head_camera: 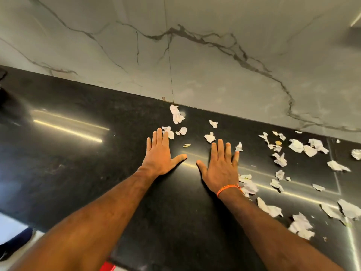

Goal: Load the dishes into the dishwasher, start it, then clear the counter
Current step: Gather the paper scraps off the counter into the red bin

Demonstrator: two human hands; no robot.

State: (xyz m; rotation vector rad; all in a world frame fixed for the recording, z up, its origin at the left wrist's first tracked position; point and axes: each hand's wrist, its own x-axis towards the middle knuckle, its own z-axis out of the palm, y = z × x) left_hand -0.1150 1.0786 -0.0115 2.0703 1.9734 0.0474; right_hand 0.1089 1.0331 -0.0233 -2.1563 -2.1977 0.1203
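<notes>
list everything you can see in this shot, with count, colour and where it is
counter: one, glossy black, fills the lower frame
wall panel: one, white marble with grey veins, behind the counter
paper scraps: dozens, white, crumpled, scattered over the counter's right half, a few near the wall ahead of the hands
yellowish scrap: one, small, between the two hands' fingertips
red object: one, partly seen below the counter's front edge, unclear what it is
wrist thread: one, orange, on the right wrist
left hand: one, fingers straight, flat on the counter
right hand: one, fingers straight, flat on the counter
</notes>
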